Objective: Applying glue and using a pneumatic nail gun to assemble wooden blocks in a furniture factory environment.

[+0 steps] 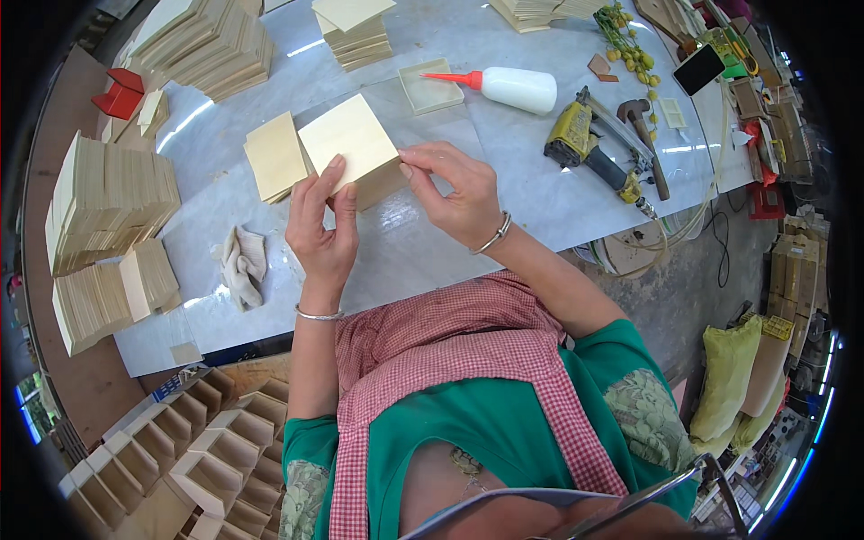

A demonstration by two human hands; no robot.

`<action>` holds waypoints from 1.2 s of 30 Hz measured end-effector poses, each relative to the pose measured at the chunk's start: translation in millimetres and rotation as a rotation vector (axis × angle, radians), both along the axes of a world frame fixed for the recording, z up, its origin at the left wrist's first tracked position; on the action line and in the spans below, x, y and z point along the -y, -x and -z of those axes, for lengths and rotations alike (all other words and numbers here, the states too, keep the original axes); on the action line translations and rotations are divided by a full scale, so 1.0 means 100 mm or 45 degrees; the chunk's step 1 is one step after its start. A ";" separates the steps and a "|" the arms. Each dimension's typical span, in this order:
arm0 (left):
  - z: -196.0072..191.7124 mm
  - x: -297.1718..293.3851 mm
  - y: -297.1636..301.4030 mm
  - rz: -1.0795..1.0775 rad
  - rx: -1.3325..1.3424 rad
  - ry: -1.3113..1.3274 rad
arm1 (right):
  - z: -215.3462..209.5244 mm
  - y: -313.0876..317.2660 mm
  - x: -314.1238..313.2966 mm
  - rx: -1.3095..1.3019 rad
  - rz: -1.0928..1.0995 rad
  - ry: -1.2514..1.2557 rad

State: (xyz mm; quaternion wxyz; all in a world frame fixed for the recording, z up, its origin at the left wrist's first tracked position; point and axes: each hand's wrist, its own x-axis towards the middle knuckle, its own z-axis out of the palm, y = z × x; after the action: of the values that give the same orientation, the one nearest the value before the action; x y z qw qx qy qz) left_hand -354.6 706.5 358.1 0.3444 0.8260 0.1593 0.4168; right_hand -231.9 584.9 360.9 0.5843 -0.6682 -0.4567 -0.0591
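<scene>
Between my hands is a small pale wooden box (pixel 349 142), with a square face up and one side toward me. My left hand (pixel 322 225) pinches its near left corner, one finger on top and the thumb against the side. At the right corner, my right hand (pixel 457 191) has its thumb and forefinger closed on the edge. Loose thin square wooden panels (pixel 273 155) lie just left of the box, partly under it. Beyond it are a shallow square tray (pixel 434 90) and a white squeeze bottle (pixel 519 90) with a red nozzle, lying on its side.
On the right of the table (pixel 504 180) lie a yellow-black nail gun (pixel 571 135) with an air hose, a hammer (pixel 650 148) and a phone (pixel 698 69). Panel stacks (pixel 112 202) line the left. A white glove (pixel 241 267) lies near me; open wooden boxes (pixel 184 418) stand below left.
</scene>
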 end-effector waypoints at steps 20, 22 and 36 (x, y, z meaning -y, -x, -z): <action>-0.03 0.02 0.02 0.000 -0.048 -0.036 | -0.04 -0.09 0.05 -0.352 -0.142 0.015; -0.03 0.03 0.03 -0.005 -0.026 -0.062 | -0.12 -0.17 0.04 -0.058 -0.253 0.086; -0.05 0.06 0.03 0.002 -0.061 0.010 | -0.04 -0.25 -0.04 0.026 -0.323 0.124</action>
State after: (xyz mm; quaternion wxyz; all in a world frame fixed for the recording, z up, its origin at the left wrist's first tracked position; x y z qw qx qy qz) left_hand -357.4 700.5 363.4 0.3440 0.8346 0.1684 0.3959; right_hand -206.5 589.2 365.2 0.5494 -0.6318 -0.5459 0.0308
